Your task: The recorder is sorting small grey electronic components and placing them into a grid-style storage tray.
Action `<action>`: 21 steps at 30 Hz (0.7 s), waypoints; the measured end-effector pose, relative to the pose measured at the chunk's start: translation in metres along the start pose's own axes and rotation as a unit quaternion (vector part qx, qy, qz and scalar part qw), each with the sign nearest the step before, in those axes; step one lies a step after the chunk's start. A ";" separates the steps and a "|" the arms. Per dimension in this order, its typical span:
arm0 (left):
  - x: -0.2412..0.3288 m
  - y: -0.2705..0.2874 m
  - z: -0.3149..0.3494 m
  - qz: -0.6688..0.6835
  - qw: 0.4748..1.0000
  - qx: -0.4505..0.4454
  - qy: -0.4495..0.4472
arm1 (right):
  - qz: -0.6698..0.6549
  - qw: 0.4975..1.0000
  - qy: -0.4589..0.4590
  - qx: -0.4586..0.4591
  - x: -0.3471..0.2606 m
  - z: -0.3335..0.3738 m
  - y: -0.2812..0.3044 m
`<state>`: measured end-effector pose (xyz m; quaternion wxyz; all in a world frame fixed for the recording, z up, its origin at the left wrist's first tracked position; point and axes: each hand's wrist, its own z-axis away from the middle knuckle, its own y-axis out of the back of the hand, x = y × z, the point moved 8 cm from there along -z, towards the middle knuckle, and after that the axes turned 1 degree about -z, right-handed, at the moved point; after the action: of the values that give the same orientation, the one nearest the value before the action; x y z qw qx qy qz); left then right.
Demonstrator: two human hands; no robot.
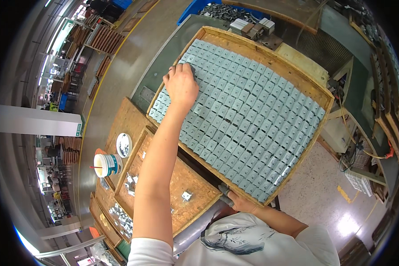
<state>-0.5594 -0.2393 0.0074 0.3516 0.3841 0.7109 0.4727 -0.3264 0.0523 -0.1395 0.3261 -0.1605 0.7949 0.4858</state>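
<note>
While at tray [261, 56], hands [181, 86] [242, 204] apart

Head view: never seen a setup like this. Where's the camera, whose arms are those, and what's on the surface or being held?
There is no machine here, just a person's two bare-handed arms. The one picture comes from a wide fisheye camera on that person's head, looking down, so straight edges bend near the rim.

The big wooden tray holds neat, close-set rows of small grey parts. The left hand is at its left edge, fingers curled; whether it grips the rim or a part, I can't tell. The right hand is at the near rim and seems to hold it.

Lower left, a second wooden tray carries a few loose metal pieces, with a white bucket beyond it.
</note>
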 end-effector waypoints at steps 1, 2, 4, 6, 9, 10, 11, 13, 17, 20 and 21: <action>0.000 -0.002 0.000 0.000 1.000 -0.007 0.001 | 0.010 1.000 0.004 -0.005 0.000 0.000 0.000; 0.001 0.000 -0.001 -0.002 1.000 -0.012 0.002 | 0.020 1.000 0.009 -0.007 -0.001 0.000 0.000; 0.003 0.003 -0.002 -0.009 1.000 -0.005 -0.002 | 0.022 1.000 0.010 -0.004 -0.002 0.001 0.001; 0.003 0.001 -0.004 -0.013 1.000 0.000 -0.004 | 0.025 1.000 0.008 -0.005 -0.002 0.000 0.002; 0.005 0.002 -0.005 -0.031 0.999 0.014 -0.016 | 0.021 1.000 0.007 0.003 -0.002 -0.002 0.004; 0.006 0.002 -0.004 -0.036 0.999 0.018 -0.020 | 0.019 1.000 0.003 0.000 -0.001 -0.001 0.002; 0.008 0.002 -0.004 -0.041 0.999 0.022 -0.025 | 0.017 1.000 -0.001 -0.003 -0.001 0.000 0.001; 0.007 0.002 -0.004 -0.044 0.998 0.021 -0.025 | 0.018 1.000 0.000 0.002 -0.002 0.000 0.000; 0.009 0.005 -0.001 -0.050 0.997 0.054 -0.033 | 0.045 0.999 0.009 0.010 -0.002 -0.001 0.003; 0.010 0.005 -0.001 -0.054 0.996 0.057 -0.037 | 0.047 0.999 0.004 -0.001 0.000 0.004 -0.004; 0.010 0.005 -0.001 -0.054 0.996 0.058 -0.037 | 0.047 0.999 0.004 0.000 0.001 0.005 -0.006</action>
<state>-0.5645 -0.2295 0.0106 0.3801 0.3818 0.7432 0.3967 -0.3219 0.0535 -0.1462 0.3001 -0.1251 0.8025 0.5003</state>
